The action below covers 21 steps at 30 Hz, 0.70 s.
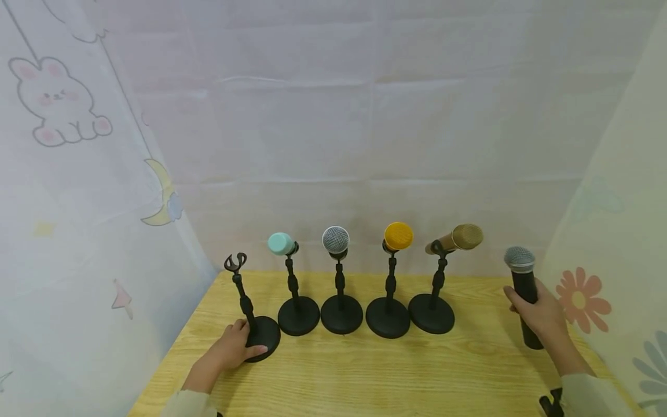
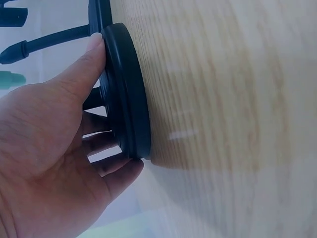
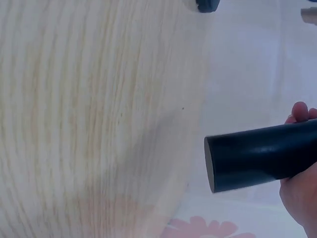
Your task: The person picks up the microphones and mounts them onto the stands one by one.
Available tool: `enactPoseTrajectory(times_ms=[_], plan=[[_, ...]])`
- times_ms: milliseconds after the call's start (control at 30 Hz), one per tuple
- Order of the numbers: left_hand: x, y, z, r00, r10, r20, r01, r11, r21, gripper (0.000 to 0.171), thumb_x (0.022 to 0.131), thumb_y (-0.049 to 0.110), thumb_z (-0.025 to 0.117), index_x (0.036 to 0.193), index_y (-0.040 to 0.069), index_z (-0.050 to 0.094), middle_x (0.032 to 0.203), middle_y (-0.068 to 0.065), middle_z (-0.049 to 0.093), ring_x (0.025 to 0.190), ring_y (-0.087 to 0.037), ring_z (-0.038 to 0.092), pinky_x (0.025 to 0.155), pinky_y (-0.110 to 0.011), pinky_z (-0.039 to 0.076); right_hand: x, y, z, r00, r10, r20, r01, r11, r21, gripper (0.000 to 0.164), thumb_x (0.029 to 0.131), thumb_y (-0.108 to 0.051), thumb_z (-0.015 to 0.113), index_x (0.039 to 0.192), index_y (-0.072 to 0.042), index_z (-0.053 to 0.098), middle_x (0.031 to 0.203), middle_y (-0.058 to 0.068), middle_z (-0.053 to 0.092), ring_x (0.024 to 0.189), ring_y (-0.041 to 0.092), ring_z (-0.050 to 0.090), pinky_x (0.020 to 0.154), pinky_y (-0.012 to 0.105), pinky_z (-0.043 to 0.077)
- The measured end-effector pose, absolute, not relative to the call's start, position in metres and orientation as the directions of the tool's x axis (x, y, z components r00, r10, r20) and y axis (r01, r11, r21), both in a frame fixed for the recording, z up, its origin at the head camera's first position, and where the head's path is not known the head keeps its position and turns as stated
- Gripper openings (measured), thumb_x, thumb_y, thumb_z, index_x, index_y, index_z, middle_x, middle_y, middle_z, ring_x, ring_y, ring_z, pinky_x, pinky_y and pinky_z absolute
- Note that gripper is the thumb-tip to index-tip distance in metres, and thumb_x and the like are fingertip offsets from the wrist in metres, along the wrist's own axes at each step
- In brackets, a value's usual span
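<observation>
At the left of the row, my left hand [image 1: 229, 347] grips the round black base of a microphone stand [image 1: 266, 336], whose forked clip on top holds nothing. In the left wrist view, the thumb lies along one side of the base [image 2: 126, 94] and the fingers reach its lower edge; the base stands on the table. My right hand [image 1: 546, 315] holds a black microphone [image 1: 525, 286] with a silver mesh head by its handle, head up and slightly tilted, at the table's right side. The right wrist view shows its flat lower end [image 3: 210, 164] pointing out of the hand, above the table.
Four-fold row aside, several black stands hold microphones: mint [image 1: 281, 244], silver-headed [image 1: 336, 240], yellow [image 1: 398, 236] and gold [image 1: 465, 237]. They stand near the back of the wooden table [image 1: 365, 376]. Cloth walls [image 1: 339, 133] rise behind and at both sides.
</observation>
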State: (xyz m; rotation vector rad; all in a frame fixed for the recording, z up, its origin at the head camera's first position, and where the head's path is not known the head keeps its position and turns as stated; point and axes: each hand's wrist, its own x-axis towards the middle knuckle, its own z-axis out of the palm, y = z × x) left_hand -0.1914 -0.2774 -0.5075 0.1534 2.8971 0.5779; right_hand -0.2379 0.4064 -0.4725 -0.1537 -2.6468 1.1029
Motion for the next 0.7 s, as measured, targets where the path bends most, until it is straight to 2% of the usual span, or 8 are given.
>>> enactPoseTrajectory(times_ms=[133,200,300,367,433,700], plan=[[-0.187,-0.275,-0.508,-0.979,0.138,-0.147,0.071,0.918,0.389,0.093,0.091,0.054,0.07,0.146,-0.015,0.042,0.149,-0.033,0.039,0.135,-0.055,0.036,0.103,-0.066,0.041,-0.23,0.399,-0.467,-0.955,0.213,0.209,-0.02,0.653,-0.757,0.062,0.1,-0.052,0.058,0.132,0.0,0.048,0.081,0.001,0.074,0.067,0.001,0.065,0.071,0.054,0.052],[-0.185,-0.273,-0.507,-0.979,0.138,-0.148,0.07,0.918,0.391,0.093,0.091,0.054,0.07,0.146,-0.015,0.043,0.148,-0.032,0.039,0.135,-0.054,0.037,0.103,-0.065,0.041,-0.225,0.395,-0.466,-0.954,0.213,0.211,-0.033,0.623,-0.782,0.059,0.1,-0.051,0.058,0.129,0.0,0.048,0.08,-0.004,0.073,0.068,-0.001,0.066,0.077,0.058,0.05],[-0.181,-0.271,-0.506,-0.979,0.14,-0.147,0.072,0.918,0.39,0.092,0.09,0.054,0.071,0.145,-0.014,0.044,0.147,-0.032,0.041,0.134,-0.053,0.038,0.103,-0.065,0.042,-0.219,0.391,-0.465,-0.948,0.215,0.235,-0.063,0.597,-0.8,0.05,0.101,-0.047,0.06,0.121,-0.003,0.05,0.079,-0.009,0.072,0.069,0.001,0.068,0.08,0.04,0.052],[-0.179,-0.268,-0.504,-0.978,0.137,-0.157,0.068,0.921,0.384,0.092,0.09,0.055,0.071,0.145,-0.014,0.044,0.147,-0.031,0.041,0.134,-0.053,0.039,0.102,-0.065,0.042,-0.215,0.388,-0.464,-0.943,0.217,0.252,-0.08,0.587,-0.805,0.044,0.101,-0.045,0.061,0.117,-0.005,0.051,0.079,-0.01,0.072,0.07,0.003,0.07,0.074,0.025,0.05],[-0.176,-0.266,-0.503,-0.977,0.137,-0.164,0.067,0.926,0.373,0.093,0.09,0.056,0.07,0.145,-0.014,0.045,0.148,-0.031,0.041,0.134,-0.052,0.038,0.102,-0.065,0.042,-0.212,0.385,-0.463,-0.937,0.222,0.268,-0.092,0.584,-0.806,0.039,0.101,-0.043,0.062,0.114,-0.007,0.052,0.078,-0.011,0.071,0.069,0.003,0.07,0.067,0.014,0.043],[-0.168,-0.256,-0.498,-0.968,0.156,-0.197,0.08,0.934,0.348,0.09,0.091,0.055,0.069,0.141,-0.016,0.048,0.148,-0.033,0.039,0.136,-0.053,0.037,0.102,-0.065,0.042,-0.202,0.368,-0.455,-0.907,0.236,0.349,-0.169,0.555,-0.814,0.027,0.1,-0.033,0.067,0.106,-0.01,0.055,0.076,-0.01,0.071,0.067,0.004,0.069,0.068,0.011,0.045]])
